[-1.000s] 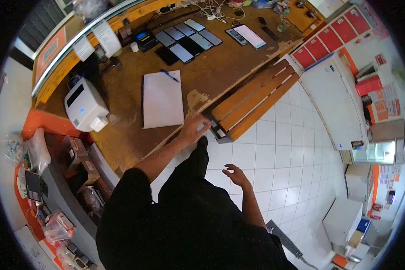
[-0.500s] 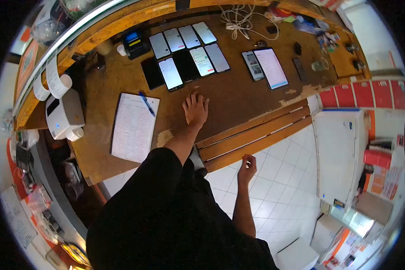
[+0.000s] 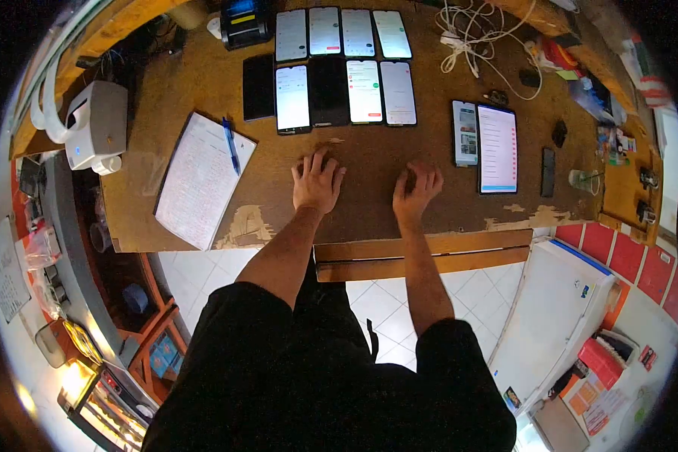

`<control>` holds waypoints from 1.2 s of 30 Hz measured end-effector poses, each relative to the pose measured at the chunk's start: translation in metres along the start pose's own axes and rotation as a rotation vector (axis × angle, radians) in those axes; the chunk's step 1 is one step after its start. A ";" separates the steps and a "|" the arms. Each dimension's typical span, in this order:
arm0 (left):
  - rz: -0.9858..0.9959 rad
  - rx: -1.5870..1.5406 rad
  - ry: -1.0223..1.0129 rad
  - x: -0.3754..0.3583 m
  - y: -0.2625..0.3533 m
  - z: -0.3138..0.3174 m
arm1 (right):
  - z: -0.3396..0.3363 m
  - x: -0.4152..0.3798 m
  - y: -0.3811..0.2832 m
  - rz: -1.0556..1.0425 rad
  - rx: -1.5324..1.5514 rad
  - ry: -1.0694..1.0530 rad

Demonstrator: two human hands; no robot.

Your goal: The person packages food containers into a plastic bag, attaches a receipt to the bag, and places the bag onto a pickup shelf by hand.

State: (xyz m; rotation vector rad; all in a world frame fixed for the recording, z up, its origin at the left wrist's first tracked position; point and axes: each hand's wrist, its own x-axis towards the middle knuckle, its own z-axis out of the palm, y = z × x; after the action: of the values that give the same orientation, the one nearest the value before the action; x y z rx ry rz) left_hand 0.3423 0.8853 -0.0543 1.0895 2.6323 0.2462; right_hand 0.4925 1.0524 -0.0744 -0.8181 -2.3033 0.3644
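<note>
My left hand lies palm down on the brown wooden table, fingers spread and holding nothing. To its right, my right hand is at the table's near side, loosely curled with a gap between thumb and fingers, and nothing shows in it. Beyond both hands are two rows of several smartphones; a lit phone and a dark phone are in the front row. A tablet with a lit screen lies right of my right hand, beside a smaller phone.
On the left are a written sheet with a blue pen and a white printer. A black device and tangled white cables sit at the back. A clear cup stands right; a wooden bench is below the near edge.
My right hand has come up from beside my body to the table. My left hand still rests there with fingers spread. The head view has turned and shifted.
</note>
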 end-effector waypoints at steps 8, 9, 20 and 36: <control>0.002 0.026 0.060 0.002 -0.001 0.000 | 0.054 0.092 -0.007 -0.189 0.087 -0.045; 0.000 0.026 0.059 0.003 -0.002 0.001 | 0.058 0.094 -0.007 -0.200 0.030 -0.052; 0.000 0.011 0.031 0.004 -0.002 0.001 | 0.067 0.096 -0.012 -0.085 -0.169 -0.300; -0.001 -0.072 0.023 0.003 -0.001 -0.009 | 0.068 0.097 -0.017 -0.044 -0.217 -0.354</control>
State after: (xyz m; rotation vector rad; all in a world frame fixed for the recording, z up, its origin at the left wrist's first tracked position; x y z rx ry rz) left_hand 0.3368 0.8865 -0.0470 1.0681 2.6222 0.3520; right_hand 0.3827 1.0995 -0.0695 -0.8622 -2.7235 0.2581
